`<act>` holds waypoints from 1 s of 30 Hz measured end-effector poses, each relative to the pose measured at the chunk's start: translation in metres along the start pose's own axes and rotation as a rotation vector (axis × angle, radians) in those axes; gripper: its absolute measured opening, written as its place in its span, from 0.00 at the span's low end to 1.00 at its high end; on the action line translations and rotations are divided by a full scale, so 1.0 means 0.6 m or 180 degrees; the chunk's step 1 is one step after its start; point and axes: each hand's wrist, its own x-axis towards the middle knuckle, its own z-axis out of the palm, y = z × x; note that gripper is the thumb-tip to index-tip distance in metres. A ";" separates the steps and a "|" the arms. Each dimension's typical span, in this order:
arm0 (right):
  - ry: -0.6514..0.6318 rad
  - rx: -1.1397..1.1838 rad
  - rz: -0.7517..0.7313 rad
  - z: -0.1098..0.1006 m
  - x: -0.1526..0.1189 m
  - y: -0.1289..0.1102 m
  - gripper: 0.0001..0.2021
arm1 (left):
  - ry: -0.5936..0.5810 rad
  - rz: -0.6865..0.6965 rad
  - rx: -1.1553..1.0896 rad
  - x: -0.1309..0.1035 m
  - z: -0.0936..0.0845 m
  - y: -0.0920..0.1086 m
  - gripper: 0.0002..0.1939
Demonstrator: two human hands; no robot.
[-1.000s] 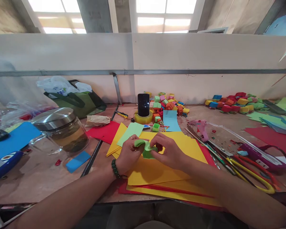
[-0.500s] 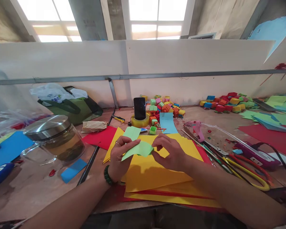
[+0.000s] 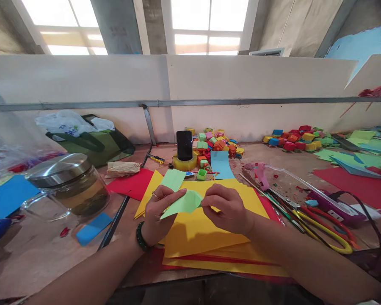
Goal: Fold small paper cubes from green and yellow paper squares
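A piece of light green paper [image 3: 184,203] is held above a stack of yellow and red sheets [image 3: 206,241]. My left hand [image 3: 160,212] is closed on its left side, thumb on top and fingers beneath. My right hand [image 3: 226,208] pinches the paper's right corner between thumb and forefinger, the other fingers curled. A crease shows near that corner. Behind my left hand lies another light green strip [image 3: 173,180] on the yellow sheets. A small green paper box [image 3: 201,174] stands just beyond the stack.
A glass teapot [image 3: 73,186] stands left beside a blue paper piece [image 3: 93,228]. A phone [image 3: 184,145] leans upright on a tape roll [image 3: 184,164]. Folded paper cubes [image 3: 220,144] are heaped behind. On the right lie a pink glue gun [image 3: 260,174] and scissors [image 3: 324,224].
The right corner of the green paper is now bent into a sharper fold. My right fingers have closed in tighter at that corner. The whole view has shifted slightly.
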 end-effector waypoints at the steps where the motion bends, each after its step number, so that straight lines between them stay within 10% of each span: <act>1: -0.0046 -0.0060 -0.0065 0.001 0.000 -0.002 0.08 | -0.0030 0.0005 -0.0018 -0.001 0.002 0.000 0.13; 19: -0.0375 -0.0086 0.0476 0.023 -0.013 -0.007 0.05 | -0.1062 -0.0481 -0.0284 0.001 0.019 0.012 0.23; 24: -0.0404 0.0552 0.0570 0.020 -0.018 -0.001 0.02 | -0.0570 -0.0658 -0.0226 0.001 0.020 0.007 0.14; 30: -0.0276 0.1582 0.2094 0.002 0.001 0.021 0.09 | -0.0110 -0.0366 -0.0101 -0.001 0.010 0.003 0.12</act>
